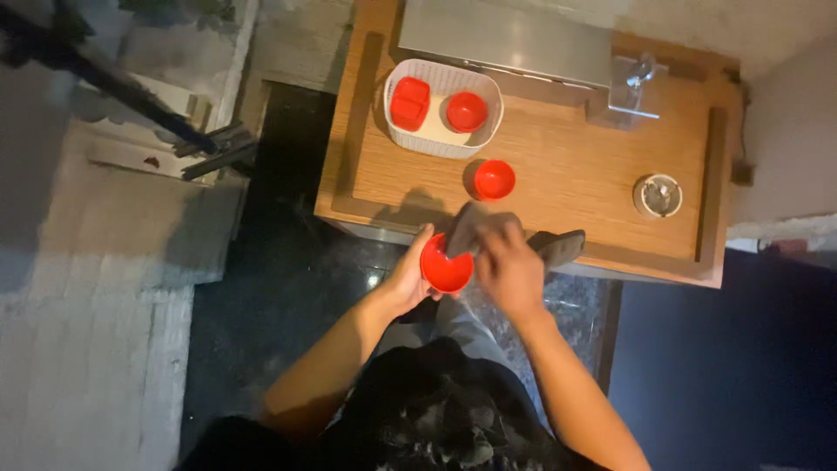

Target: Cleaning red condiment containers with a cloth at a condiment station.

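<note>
Both hands (pixel 462 266) together, fingers curled.

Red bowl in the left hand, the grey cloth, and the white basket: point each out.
Red bowl (pixel 445 269), head view, inner surface.
Grey cloth (pixel 475 227), head view, its middle.
White basket (pixel 443 144), head view, front wall.

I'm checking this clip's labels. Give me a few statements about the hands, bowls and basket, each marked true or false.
1. The left hand holds a red bowl. True.
2. The right hand presses a dark cloth at that bowl. True.
3. The white basket holds three red items. False: two, a squarish red container and a round red bowl.
4. A loose red bowl lies on the floor. False: it sits on the wooden table.
</note>
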